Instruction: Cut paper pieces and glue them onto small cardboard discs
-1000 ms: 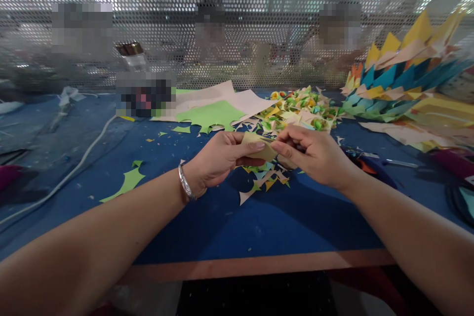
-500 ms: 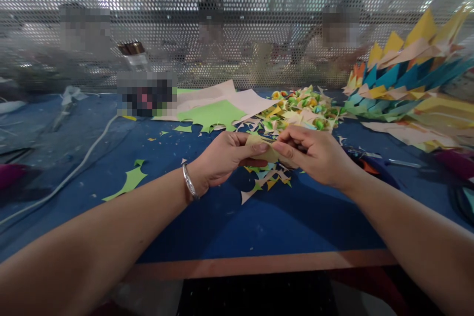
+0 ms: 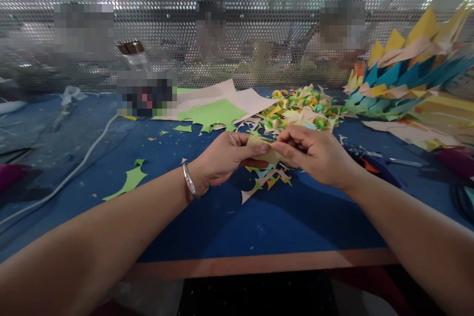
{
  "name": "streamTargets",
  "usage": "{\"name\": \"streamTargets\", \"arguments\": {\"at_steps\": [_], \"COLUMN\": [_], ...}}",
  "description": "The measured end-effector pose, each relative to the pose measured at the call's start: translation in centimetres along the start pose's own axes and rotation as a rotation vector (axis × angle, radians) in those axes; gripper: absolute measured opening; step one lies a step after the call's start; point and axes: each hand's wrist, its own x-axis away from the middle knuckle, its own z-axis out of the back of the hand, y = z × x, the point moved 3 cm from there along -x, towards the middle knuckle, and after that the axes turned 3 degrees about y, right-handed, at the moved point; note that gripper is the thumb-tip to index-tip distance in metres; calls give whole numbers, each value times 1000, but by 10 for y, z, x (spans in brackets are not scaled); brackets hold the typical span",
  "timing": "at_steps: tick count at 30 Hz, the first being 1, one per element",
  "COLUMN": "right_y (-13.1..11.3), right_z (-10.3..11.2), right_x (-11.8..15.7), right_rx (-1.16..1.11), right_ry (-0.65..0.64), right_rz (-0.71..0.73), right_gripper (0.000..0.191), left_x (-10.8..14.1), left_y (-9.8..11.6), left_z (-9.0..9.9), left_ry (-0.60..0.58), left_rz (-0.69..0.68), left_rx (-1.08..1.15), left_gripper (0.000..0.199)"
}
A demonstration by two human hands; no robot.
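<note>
Over the near middle of the blue tabletop (image 3: 259, 227), holds a pale yellow paper piece (image 3: 272, 156) up between left hand (image 3: 224, 158) and right hand (image 3: 316, 155). Grasps its left part with the left hand, with the thumb laid flat across the face and fingers behind. Pinches its right end with the thumb and bent fingers of the right hand. Looks small, thin, matt and plain, lightly bent, and partly covered by the thumbs. Shows a dark sliver along the upper edge, too small to identify. Wears a silver bangle (image 3: 189, 180) on the left wrist.

Just below the hands, scattered with cut paper scraps (image 3: 272, 177). Just beyond, piled with a heap of curled paper bits (image 3: 301, 103) in green, yellow and pink. Left of that, spread with a pink sheet (image 3: 255, 101) and a green sheet (image 3: 213, 112), scalloped along its near edge. Farther left, crossed by a white cable (image 3: 83, 158). To the far right, occupied by a tiered paper construction (image 3: 407, 74) with yellow, blue and pale green points.
</note>
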Motion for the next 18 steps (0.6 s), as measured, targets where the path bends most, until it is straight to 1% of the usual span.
{"name": "streamTargets", "arguments": {"at_steps": [5, 11, 18], "right_y": [1, 0, 1], "right_z": [0, 1, 2], "right_x": [0, 0, 1], "right_rx": [23, 31, 24], "right_ry": [7, 23, 23], "right_rz": [-2, 2, -18], "right_gripper": [32, 33, 35], "left_x": [1, 5, 5], "left_y": [0, 7, 6], "left_z": [-1, 0, 0], "left_ry": [0, 2, -3], "left_rz": [8, -18, -48], "left_rx": [-7, 16, -16], "left_gripper": [9, 8, 17]}}
